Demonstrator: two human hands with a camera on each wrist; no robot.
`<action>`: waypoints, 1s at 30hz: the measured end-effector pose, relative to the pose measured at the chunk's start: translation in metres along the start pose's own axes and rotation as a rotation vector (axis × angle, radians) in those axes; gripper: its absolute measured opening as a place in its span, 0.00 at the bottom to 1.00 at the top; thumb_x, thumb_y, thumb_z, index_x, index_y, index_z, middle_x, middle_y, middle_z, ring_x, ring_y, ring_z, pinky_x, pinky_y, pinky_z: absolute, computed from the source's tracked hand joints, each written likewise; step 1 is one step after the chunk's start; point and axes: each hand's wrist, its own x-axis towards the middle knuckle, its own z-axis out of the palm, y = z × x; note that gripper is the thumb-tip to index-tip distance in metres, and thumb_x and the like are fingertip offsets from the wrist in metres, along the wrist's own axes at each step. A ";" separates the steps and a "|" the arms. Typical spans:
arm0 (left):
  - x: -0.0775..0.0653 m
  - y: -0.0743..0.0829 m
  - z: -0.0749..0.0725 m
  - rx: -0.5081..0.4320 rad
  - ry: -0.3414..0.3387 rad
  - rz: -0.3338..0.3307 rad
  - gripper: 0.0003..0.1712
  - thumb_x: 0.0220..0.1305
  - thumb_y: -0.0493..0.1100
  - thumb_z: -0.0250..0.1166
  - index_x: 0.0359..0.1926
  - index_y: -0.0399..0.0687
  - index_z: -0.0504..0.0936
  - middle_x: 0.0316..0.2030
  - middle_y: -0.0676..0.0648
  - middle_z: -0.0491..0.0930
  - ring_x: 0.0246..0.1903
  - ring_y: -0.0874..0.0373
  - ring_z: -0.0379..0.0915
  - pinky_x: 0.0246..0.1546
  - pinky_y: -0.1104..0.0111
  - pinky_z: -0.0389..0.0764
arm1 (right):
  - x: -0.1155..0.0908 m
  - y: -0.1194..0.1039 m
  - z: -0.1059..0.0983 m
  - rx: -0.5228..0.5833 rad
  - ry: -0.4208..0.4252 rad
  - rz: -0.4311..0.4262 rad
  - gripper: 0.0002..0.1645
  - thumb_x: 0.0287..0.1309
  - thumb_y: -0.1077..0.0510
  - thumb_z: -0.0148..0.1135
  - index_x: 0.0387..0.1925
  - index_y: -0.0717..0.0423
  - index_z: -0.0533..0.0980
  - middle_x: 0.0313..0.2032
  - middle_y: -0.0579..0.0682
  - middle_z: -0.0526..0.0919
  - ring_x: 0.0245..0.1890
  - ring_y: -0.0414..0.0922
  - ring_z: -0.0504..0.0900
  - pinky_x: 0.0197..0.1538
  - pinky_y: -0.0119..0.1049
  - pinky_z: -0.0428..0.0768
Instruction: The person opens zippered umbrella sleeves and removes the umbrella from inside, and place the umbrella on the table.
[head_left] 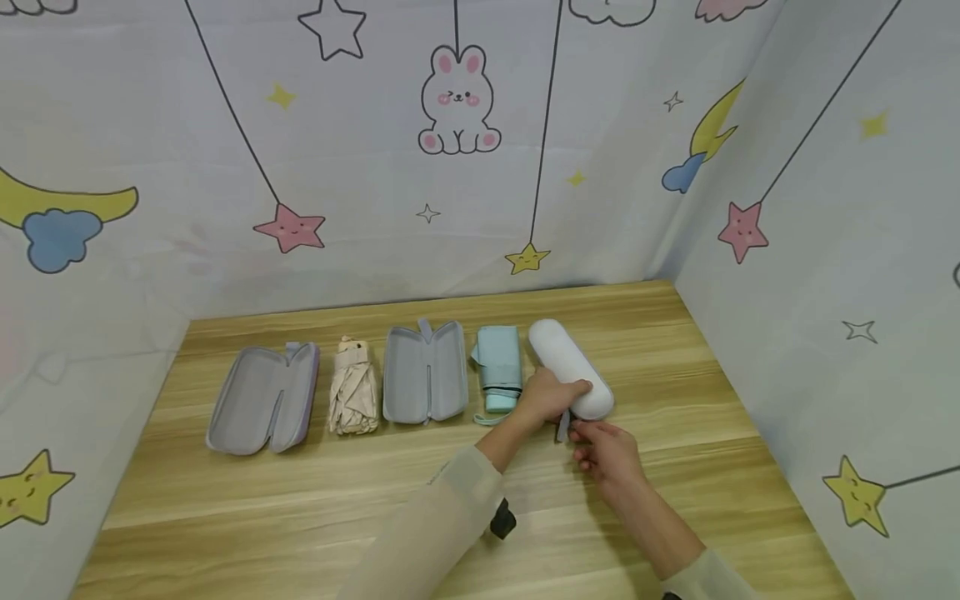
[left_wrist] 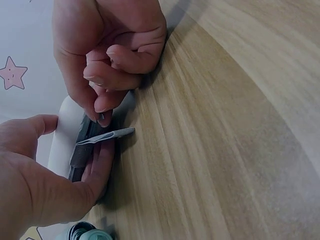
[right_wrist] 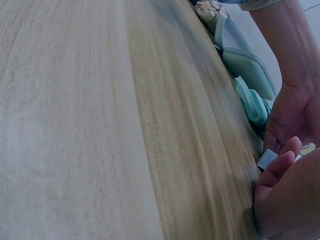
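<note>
A white, rounded oblong zip case [head_left: 564, 354] lies at an angle at the right of the row. My left hand [head_left: 546, 396] grips its near end, thumb on top and fingers low along the side in the left wrist view. A grey fabric tab [left_wrist: 106, 136] sticks out from the case's dark zip edge, beside the left fingers. At that edge, my right hand [head_left: 609, 454] pinches something small and dark, apparently the zipper pull [left_wrist: 101, 116]. The case's contents are hidden. Nearest on the left is a folded mint umbrella [head_left: 498, 354] with a dark band and a wrist loop.
Further left along the wooden table [head_left: 300, 517] lie an open grey-lined case [head_left: 407, 375], a folded beige umbrella [head_left: 354, 396] and another open case [head_left: 243, 400] with a lilac outside. Printed white curtains [head_left: 375, 150] stand at the back and both sides.
</note>
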 end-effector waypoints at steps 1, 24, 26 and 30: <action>0.000 -0.001 0.000 0.002 0.003 -0.001 0.31 0.62 0.59 0.73 0.46 0.34 0.81 0.28 0.45 0.81 0.19 0.56 0.76 0.18 0.65 0.75 | 0.000 0.000 0.000 -0.014 0.003 -0.006 0.04 0.69 0.64 0.66 0.39 0.63 0.81 0.27 0.47 0.85 0.18 0.37 0.77 0.22 0.27 0.72; -0.005 0.002 -0.001 0.064 0.019 -0.021 0.30 0.63 0.61 0.71 0.44 0.37 0.80 0.28 0.47 0.78 0.16 0.58 0.71 0.19 0.65 0.71 | 0.005 0.000 -0.018 -0.580 0.035 -0.338 0.06 0.63 0.65 0.64 0.34 0.66 0.82 0.21 0.51 0.83 0.16 0.45 0.81 0.20 0.33 0.77; -0.006 0.003 -0.002 0.081 0.022 -0.023 0.30 0.63 0.62 0.70 0.44 0.37 0.80 0.28 0.47 0.78 0.17 0.58 0.71 0.19 0.66 0.71 | 0.005 -0.001 -0.018 -0.607 0.044 -0.359 0.05 0.62 0.65 0.64 0.33 0.64 0.82 0.21 0.50 0.82 0.16 0.45 0.81 0.21 0.33 0.79; -0.008 0.005 -0.003 0.099 0.022 -0.021 0.29 0.64 0.61 0.70 0.43 0.38 0.80 0.26 0.48 0.77 0.16 0.59 0.72 0.19 0.67 0.72 | 0.005 -0.003 -0.018 -0.637 0.047 -0.389 0.04 0.61 0.66 0.64 0.32 0.63 0.82 0.21 0.48 0.83 0.15 0.44 0.82 0.21 0.33 0.80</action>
